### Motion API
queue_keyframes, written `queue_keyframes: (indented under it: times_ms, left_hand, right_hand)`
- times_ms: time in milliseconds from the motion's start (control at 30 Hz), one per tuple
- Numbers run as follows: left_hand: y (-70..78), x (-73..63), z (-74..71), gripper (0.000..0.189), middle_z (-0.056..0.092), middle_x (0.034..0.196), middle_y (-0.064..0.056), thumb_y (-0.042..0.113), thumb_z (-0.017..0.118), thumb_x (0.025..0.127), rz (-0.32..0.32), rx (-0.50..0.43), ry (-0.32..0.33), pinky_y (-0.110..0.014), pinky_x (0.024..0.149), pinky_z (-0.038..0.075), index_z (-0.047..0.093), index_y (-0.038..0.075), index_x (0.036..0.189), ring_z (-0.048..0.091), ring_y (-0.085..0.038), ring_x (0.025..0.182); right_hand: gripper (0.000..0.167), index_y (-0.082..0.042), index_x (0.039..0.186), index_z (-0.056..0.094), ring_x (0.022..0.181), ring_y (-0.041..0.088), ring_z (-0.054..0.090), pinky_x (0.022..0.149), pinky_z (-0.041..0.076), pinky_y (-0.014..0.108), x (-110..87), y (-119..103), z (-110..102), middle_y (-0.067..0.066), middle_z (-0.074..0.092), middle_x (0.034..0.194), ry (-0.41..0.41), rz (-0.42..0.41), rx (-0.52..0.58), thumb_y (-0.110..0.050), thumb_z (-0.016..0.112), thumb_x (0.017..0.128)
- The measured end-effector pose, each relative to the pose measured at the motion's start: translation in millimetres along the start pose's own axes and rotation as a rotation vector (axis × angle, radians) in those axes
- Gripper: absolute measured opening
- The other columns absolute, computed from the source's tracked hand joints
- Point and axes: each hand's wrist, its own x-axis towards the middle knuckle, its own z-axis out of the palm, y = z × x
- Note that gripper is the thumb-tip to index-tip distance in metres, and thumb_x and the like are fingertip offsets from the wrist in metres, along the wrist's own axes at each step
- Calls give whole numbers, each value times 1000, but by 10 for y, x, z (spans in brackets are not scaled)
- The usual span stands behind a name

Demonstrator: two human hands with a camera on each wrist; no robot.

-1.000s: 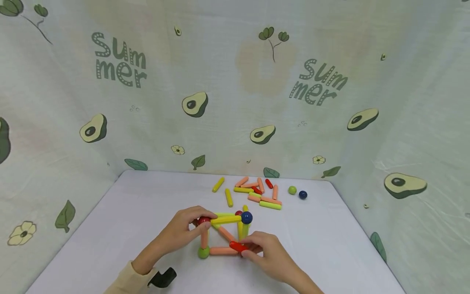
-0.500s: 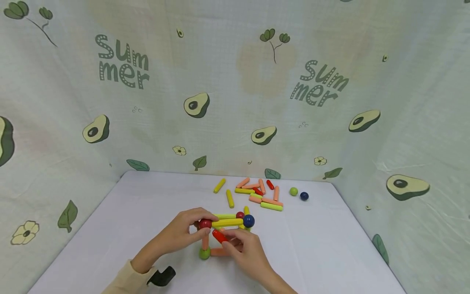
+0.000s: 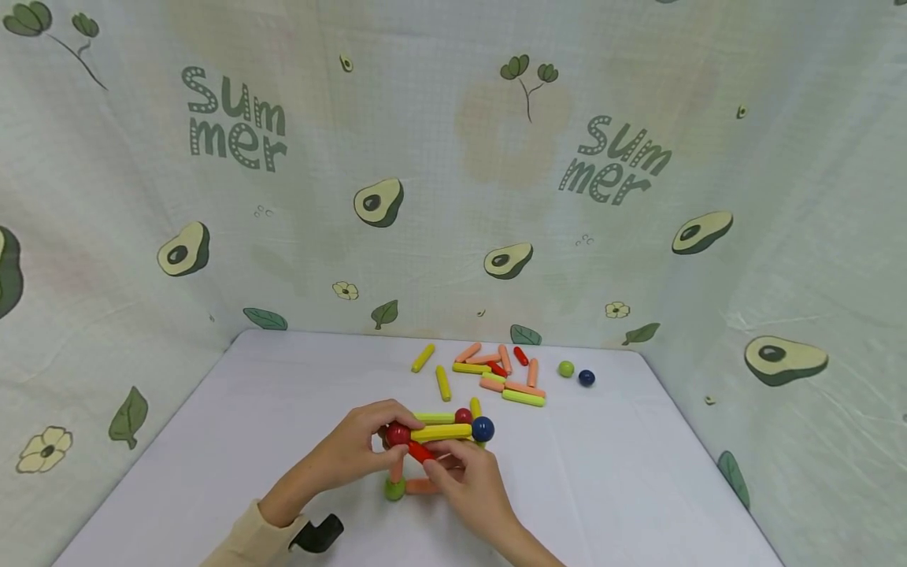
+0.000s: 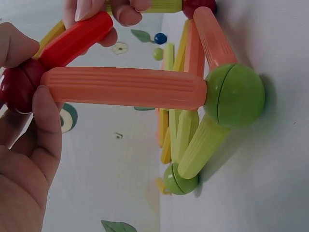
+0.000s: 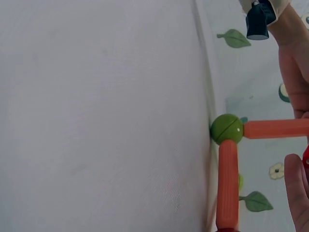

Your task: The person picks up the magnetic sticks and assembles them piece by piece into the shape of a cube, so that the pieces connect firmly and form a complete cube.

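Observation:
A frame of coloured sticks and balls stands on the table in front of me. My left hand [image 3: 366, 442] grips the dark red ball [image 3: 397, 434] at its near upper left corner. Between the thumb and fingers of my right hand [image 3: 471, 482] is a short red stick [image 4: 77, 38], its end right at that ball. From the same ball an orange stick [image 4: 125, 87] runs down to a green ball [image 4: 235, 95] on the table. A yellow stick [image 3: 442, 432] links the red ball to a blue ball [image 3: 483, 429]. My right hand hides part of the frame's lower right.
Behind the frame lie several loose sticks, among them a yellow stick [image 3: 442, 383] and a lime stick [image 3: 523, 398]. A loose green ball [image 3: 566, 368] and a dark blue ball [image 3: 586, 378] lie at the back right. A printed cloth [image 3: 439, 157] hangs behind the white table [image 3: 609, 472].
My right hand has moved left and up with the red stick, from the frame's lower right to the red ball. The left hand keeps its grip on that ball.

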Motion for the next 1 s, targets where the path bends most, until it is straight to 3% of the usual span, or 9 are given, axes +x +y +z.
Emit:
queue_keyframes:
  times_ms: [433,633,733,1000]
  left_hand:
    - [-12,54,7,30,71,116,3,7,80,95,-1,-8,-10,-29,72,59,71,19,121,60,-10,90]
    - [-13,64,-13,35,70,118,7,5,80,94,1,20,-2,-29,72,59,69,23,121,60,-10,93]
    - [-13,67,-14,37,70,118,7,3,80,93,8,21,5,-32,70,60,69,24,121,60,-10,92]
    - [-12,73,-2,38,69,118,13,7,82,93,-39,43,0,-25,80,59,69,28,121,63,-9,97]
  right_hand:
    - [24,-19,126,76,95,10,72,81,59,21,-50,-43,-130,0,75,119,-43,7,-38,-19,75,101]
    - [21,-14,120,77,95,11,72,81,61,23,-158,14,-456,8,76,113,-117,7,-79,-11,75,100]
    - [16,-12,115,78,93,10,71,82,60,22,-169,83,-678,7,76,110,-108,18,-136,-8,74,99]
    - [24,-12,118,76,94,12,70,81,61,24,85,377,-1075,7,75,116,-89,1,-400,-3,77,96]
